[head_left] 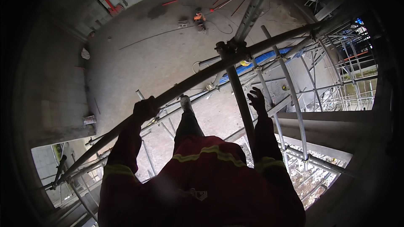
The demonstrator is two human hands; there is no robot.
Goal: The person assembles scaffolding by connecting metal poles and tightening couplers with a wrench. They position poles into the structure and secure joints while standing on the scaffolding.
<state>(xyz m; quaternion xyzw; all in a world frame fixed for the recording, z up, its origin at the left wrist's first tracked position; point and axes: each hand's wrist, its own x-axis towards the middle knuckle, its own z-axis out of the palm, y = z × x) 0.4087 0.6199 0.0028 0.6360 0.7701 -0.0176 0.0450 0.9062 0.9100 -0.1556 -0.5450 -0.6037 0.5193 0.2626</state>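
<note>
high on the scaffold, left hand (144, 110) is clenched around the long horizontal tube (198, 79), which runs from near left up to far right. right hand (256, 99) hangs released, fingers spread, gripping nothing, just right of the upright post (240, 101). so the post stands between the hands, nearer the right one.

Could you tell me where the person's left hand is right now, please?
In the head view, the left hand is left of centre, wrapped around the long scaffold pipe, just left of the person's foot.
</note>
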